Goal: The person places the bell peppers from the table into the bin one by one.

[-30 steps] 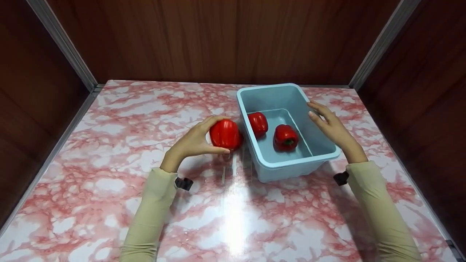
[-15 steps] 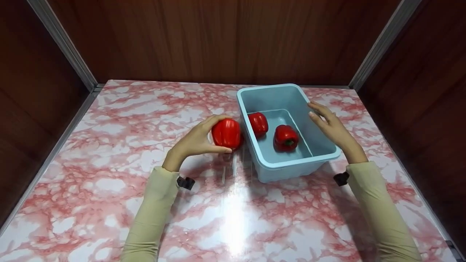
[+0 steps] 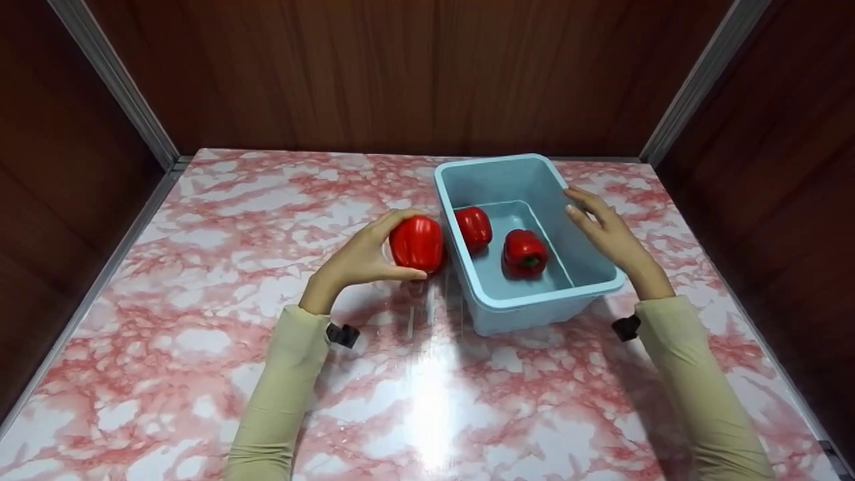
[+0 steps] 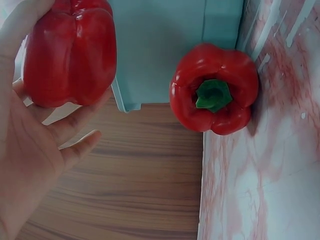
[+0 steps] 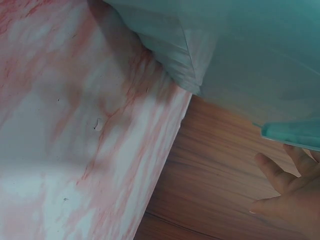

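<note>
My left hand (image 3: 364,257) grips a red bell pepper (image 3: 417,244) between thumb and fingers, just left of a light blue plastic bin (image 3: 544,297). The left wrist view shows that held pepper raised off the table, tipped away from a second red bell pepper (image 4: 215,90) with a green stem. This one sits on the table against the bin and is mostly hidden from the head view. Inside the bin lie two more red bell peppers, one by the left wall (image 3: 473,229) and one near the middle (image 3: 525,254). My right hand (image 3: 611,234) rests at the bin's right rim, fingers loosely extended.
A red-and-white marbled table (image 3: 200,341) carries everything. Dark wood-grain panels (image 3: 401,80) stand behind and on both sides, joined by grey metal posts (image 3: 127,87) at the corners. Each wrist bears a small black camera mount (image 3: 343,335).
My left hand has shifted slightly right and up with the bell pepper, nearer the bin's left rim. The right hand, the bin and the peppers in it look unmoved.
</note>
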A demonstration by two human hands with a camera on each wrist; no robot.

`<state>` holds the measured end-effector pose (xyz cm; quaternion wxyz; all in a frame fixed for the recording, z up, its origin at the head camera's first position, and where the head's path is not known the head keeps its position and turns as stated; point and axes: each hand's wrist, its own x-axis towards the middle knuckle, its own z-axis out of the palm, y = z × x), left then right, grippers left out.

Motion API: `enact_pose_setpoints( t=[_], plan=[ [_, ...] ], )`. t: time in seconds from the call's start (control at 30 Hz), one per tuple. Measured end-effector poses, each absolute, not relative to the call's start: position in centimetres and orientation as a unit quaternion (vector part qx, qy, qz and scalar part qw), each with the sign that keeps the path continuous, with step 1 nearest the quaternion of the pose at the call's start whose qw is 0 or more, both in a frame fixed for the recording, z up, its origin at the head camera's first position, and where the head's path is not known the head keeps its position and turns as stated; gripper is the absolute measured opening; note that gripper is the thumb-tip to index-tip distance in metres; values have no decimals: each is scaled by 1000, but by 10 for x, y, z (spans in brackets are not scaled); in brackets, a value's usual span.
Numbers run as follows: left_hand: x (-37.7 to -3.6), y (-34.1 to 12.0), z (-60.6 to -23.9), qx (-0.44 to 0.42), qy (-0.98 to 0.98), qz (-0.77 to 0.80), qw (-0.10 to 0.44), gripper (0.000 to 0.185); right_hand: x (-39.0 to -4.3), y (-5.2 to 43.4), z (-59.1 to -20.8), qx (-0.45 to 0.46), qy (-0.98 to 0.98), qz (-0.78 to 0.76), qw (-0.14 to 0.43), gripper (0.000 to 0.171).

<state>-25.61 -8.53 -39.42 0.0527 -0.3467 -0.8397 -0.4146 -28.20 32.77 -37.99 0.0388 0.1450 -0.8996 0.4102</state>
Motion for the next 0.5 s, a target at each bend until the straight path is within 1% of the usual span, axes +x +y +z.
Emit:
enact_pose_setpoints(
  t=[0.17, 0.4, 0.5],
  plan=[
    [-256, -83, -394, -349, -837, -417, 54, 81, -280, 326, -377, 143, -898, 415, 37, 50],
    [-256, -80, -391, -359, -831, -422, 50, 80, -255, 307, -352, 138, -897, 418, 33, 50],
    [-256, -79, -391, -361, -830, -423, 51, 81, -260, 311, -356, 136, -898, 417, 31, 50]
  ],
)
